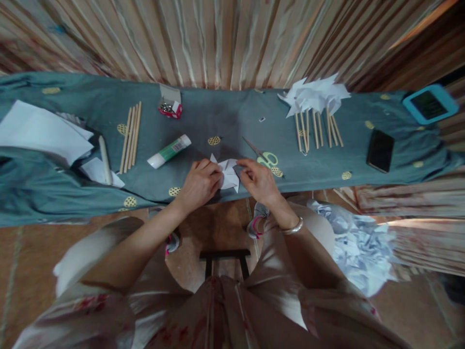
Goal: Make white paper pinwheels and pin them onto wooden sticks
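A small white paper pinwheel (pixel 228 175) with folded, pointed blades is at the front edge of the cloth-covered table. My left hand (pixel 202 185) is closed on its left side, the fingers bent over the paper. From the right, my right hand (pixel 259 181) pinches the blade edge between thumb and forefinger; the exact contact is small to see. Just beyond my right hand lie scissors with light green handles (pixel 268 159), blades pointing away to the left. A green and white glue stick (pixel 169 151) rests beyond my left hand.
Several wooden sticks (pixel 131 138) lie left of a red box of metal pins (pixel 170 107). Finished-looking pinwheels on sticks (pixel 316 97) lie back right, near a black phone (pixel 380 150) and blue-framed device (pixel 430 103). Paper sheets (pixel 39 131) and a white marker-like stick (pixel 105 160) sit left.
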The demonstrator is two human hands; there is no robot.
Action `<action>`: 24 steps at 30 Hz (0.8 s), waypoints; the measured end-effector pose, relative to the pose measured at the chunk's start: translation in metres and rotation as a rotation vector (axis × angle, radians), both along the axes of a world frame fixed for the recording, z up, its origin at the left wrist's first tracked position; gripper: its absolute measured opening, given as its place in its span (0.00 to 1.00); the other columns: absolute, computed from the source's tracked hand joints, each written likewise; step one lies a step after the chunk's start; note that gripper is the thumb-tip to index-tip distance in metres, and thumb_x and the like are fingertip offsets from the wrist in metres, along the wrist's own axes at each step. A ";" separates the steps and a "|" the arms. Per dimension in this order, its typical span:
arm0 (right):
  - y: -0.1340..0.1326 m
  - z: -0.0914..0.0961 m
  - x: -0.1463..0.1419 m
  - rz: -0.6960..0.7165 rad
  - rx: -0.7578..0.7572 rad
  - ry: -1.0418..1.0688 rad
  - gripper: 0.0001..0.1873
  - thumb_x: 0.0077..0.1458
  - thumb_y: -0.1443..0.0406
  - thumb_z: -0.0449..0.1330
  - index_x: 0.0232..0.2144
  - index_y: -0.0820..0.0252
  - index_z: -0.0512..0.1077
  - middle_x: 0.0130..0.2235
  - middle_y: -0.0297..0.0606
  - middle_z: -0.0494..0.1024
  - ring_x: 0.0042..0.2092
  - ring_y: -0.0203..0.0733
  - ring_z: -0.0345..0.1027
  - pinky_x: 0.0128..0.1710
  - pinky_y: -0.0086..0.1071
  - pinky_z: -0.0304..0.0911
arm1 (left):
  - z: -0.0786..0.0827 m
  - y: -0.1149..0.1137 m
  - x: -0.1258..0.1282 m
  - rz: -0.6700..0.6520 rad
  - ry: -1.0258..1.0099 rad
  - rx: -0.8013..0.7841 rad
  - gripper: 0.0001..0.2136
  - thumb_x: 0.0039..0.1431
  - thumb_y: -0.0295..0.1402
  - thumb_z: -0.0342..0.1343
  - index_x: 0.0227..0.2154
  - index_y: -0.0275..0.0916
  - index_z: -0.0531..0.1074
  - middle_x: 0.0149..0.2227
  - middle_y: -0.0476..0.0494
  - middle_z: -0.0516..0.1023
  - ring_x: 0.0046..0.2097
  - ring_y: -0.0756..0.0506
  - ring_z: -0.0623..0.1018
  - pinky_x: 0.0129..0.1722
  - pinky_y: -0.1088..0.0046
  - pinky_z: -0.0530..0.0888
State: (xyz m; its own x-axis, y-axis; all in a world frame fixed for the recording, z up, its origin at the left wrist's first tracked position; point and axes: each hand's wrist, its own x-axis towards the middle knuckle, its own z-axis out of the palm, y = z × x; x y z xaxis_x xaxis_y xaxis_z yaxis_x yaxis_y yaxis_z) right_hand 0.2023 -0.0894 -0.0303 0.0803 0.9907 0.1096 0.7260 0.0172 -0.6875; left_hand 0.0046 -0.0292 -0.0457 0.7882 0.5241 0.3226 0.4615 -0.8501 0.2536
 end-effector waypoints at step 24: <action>0.006 -0.008 -0.013 0.087 0.086 -0.013 0.05 0.57 0.67 0.61 0.31 0.55 0.77 0.60 0.41 0.70 0.66 0.49 0.58 0.61 0.49 0.62 | -0.002 0.000 -0.003 0.019 -0.058 -0.085 0.12 0.68 0.32 0.49 0.38 0.38 0.78 0.39 0.40 0.78 0.44 0.40 0.71 0.41 0.59 0.65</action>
State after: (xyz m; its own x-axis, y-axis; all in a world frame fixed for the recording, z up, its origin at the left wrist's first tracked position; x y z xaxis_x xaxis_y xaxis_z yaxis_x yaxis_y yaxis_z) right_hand 0.1897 -0.0837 -0.0386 -0.0072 0.9809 0.1946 0.7284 0.1385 -0.6710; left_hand 0.0016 -0.0295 -0.0475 0.7592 0.5660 0.3212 0.4593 -0.8157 0.3518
